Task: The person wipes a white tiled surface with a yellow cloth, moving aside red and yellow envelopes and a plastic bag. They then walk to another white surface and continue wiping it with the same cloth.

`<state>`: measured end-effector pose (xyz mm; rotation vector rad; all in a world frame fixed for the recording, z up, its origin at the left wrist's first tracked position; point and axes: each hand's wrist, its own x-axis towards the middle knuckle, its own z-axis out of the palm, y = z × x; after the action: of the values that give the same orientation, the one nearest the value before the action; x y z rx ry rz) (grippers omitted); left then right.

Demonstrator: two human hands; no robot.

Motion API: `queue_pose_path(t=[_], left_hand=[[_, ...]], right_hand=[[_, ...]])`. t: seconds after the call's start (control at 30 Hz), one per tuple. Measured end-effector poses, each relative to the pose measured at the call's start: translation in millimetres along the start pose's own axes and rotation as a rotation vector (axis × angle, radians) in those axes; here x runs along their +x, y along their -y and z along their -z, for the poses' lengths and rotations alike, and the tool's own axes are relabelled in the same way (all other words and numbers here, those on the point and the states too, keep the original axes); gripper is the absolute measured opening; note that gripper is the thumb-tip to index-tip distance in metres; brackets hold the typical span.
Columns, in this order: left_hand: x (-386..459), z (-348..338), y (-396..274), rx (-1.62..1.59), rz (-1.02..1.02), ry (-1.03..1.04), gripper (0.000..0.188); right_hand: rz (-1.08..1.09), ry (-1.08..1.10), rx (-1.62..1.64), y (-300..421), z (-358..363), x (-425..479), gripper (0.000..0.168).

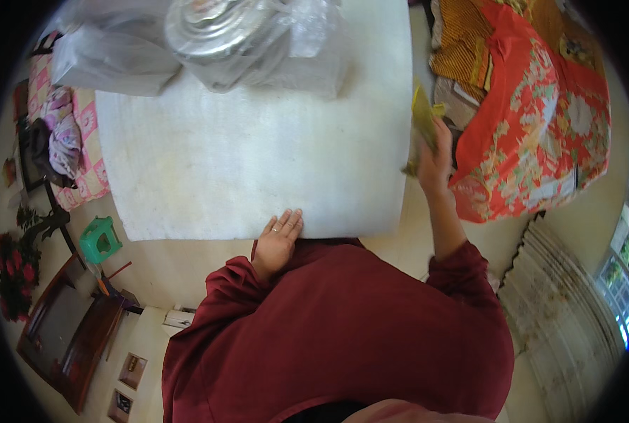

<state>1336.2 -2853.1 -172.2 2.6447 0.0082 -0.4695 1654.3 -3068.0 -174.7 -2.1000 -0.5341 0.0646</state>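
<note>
My left hand (278,244) lies flat on the near edge of the white tabletop (251,169), fingers slightly apart, a ring on one finger. Out past the table's right edge, my right hand (435,161) grips a yellow-green cloth (424,119), which hangs beside the edge; part of it is hidden by the hand. At the far side of the tabletop stands a round silver metal lid or tin (214,26) wrapped in clear plastic. A grey plastic bag (113,58) rests to its left.
Red floral fabric (536,127) and golden-brown patterned cloth (460,47) lie right of the table. On the left are a pink checked cover (88,121) with bundled cloth (64,143) and a green plastic stool (100,239). A pale curtain (552,296) hangs at the lower right.
</note>
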Motion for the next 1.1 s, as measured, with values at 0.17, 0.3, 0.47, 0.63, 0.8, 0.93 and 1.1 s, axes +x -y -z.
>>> queue_pose_path(t=[0.17, 0.3, 0.47, 0.63, 0.8, 0.93, 1.1], left_hand=[[-1.4, 0.6, 2.6, -0.064, -0.013, -0.066, 0.042], [-8.8, -15.4, 2.2, -0.068, 0.012, -0.095, 0.041], [-4.6, -10.1, -5.0, -0.078, 0.016, -0.182, 0.039], [-8.2, -32.2, -1.4, -0.013, -0.017, -0.243, 0.039], [-16.3, -89.3, 13.8, 0.529, -0.013, -0.319, 0.049], [-16.2, -66.6, 10.3, 0.258, -0.117, 0.028, 0.06], [-27.2, -38.0, 7.4, 0.211, -0.096, -0.119, 0.065]], right_hand=[[-0.017, 0.199, -0.523, 3.4, -143.1, 57.0, 0.031], [0.416, 1.026, -0.247, 97.6, -184.7, -75.6, 0.021], [0.3, 0.516, -0.618, 36.4, -167.6, 27.3, 0.013], [-0.023, -0.02, -0.267, 5.2, -171.3, 56.3, 0.017], [0.455, 1.099, -0.13, 199.2, -334.0, -115.8, 0.017], [0.693, 0.555, -0.144, 137.1, -325.8, -141.0, 0.013], [-0.534, -0.268, -0.592, -13.9, -61.8, -120.2, 0.021]])
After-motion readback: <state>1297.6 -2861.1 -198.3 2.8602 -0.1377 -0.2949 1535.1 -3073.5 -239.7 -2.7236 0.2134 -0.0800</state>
